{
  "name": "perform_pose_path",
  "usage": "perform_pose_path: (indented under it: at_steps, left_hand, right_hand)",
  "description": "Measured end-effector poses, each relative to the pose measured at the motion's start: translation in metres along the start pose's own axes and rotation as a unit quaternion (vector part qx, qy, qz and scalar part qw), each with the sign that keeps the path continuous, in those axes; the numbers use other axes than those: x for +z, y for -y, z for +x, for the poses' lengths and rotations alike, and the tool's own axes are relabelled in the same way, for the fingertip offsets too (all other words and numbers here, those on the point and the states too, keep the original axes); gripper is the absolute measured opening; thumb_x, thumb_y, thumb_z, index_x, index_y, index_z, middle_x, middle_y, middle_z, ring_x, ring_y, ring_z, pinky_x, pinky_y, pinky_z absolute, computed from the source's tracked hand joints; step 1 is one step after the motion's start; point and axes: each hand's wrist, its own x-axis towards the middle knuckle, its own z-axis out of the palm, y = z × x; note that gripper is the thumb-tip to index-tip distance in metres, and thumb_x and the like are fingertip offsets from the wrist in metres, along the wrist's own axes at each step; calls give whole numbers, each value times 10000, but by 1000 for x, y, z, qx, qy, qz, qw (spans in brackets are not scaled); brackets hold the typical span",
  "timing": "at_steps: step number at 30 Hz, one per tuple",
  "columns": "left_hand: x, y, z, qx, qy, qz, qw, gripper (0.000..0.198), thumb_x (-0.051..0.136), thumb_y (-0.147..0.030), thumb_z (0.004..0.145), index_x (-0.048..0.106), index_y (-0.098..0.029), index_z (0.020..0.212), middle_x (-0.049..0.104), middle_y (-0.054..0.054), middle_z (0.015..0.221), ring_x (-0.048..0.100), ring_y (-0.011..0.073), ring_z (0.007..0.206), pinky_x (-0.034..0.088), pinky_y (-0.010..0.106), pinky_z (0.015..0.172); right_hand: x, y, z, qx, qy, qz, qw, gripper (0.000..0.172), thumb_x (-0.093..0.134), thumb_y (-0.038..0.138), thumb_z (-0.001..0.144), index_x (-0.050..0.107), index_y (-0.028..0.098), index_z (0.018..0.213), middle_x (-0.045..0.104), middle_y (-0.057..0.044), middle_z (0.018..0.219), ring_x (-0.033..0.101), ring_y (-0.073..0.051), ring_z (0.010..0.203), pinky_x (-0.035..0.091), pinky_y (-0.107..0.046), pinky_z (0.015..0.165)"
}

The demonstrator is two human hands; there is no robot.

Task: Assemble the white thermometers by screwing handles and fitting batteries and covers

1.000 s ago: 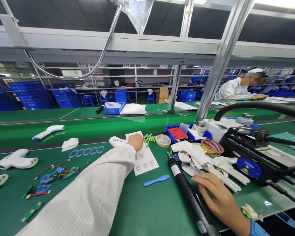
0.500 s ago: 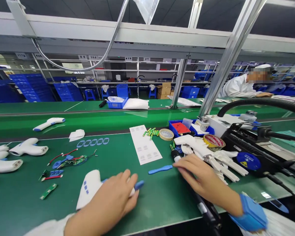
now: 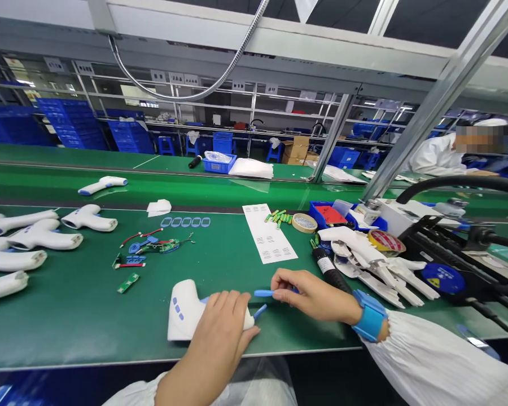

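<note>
Thermometer housing sits clasped in the left hand, fingers curled over its white shell. Just beside that hand, the right hand pinches a blue plastic spudger between thumb and fingertips.

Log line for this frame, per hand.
left hand: grips white thermometer housing | right hand: pinches blue plastic strip | right wrist: blue wrist strap

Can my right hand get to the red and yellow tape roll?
Probably not directly: the right hand is pinching a blue plastic strip, and the black tool and pile of white housings lie between it and the tape roll. It would have to lift over them.
</note>
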Motion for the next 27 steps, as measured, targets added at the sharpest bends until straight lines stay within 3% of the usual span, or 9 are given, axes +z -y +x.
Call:
perform_pose_path:
  at_steps: [6, 13, 20, 24, 27]
  left_hand:
    - [-3, 7, 1, 32, -35, -24, 999, 357, 608, -186, 815, 523, -106, 1152, 613, 117, 1035, 555, 281, 924, 419, 505, 876]
    - [1, 14, 2, 71, -60, -80, 992, 358, 594, -196, 827, 492, -124, 1163, 599, 107, 1047, 533, 264, 909, 446, 451, 821]
    - [4, 11, 16, 58, 11, -56, 997, 399, 611, -205, 815, 494, -135, 1191, 604, 87, 1042, 534, 260, 926, 447, 414, 823]
    - [0, 17, 19, -3, 23, -13, 1000, 518, 651, -310, 786, 485, -93, 1226, 577, 131, 1082, 514, 295, 991, 401, 451, 898]
    - [-3, 21, 20, -26, 42, -4, 999, 400, 612, -342, 811, 560, -116, 1138, 584, 114, 1013, 517, 291, 954, 412, 447, 865]
  right_hand:
    - [4, 4, 8, 17, 27, 90, 995, 198, 554, 327, 807, 580, 131, 797, 532, 3, 676, 446, -109, 622, 370, -226, 593]
    - [10, 9, 17, 36, 79, 154, 984, 290, 548, 404, 774, 585, 119, 817, 516, 0, 685, 423, -99, 610, 367, -218, 576]
    - [17, 3, 35, 68, 112, 114, 985, 236, 574, 353, 736, 571, 131, 655, 448, 37, 557, 357, -80, 530, 307, -206, 502]
    - [18, -5, 47, 74, 94, 74, 990, 189, 577, 294, 741, 612, 118, 681, 463, 37, 564, 351, -80, 545, 292, -209, 511]
    - [15, -8, 54, 81, 103, 57, 990, 205, 577, 301, 744, 640, 109, 716, 489, 30, 567, 367, -79, 533, 296, -205, 493]
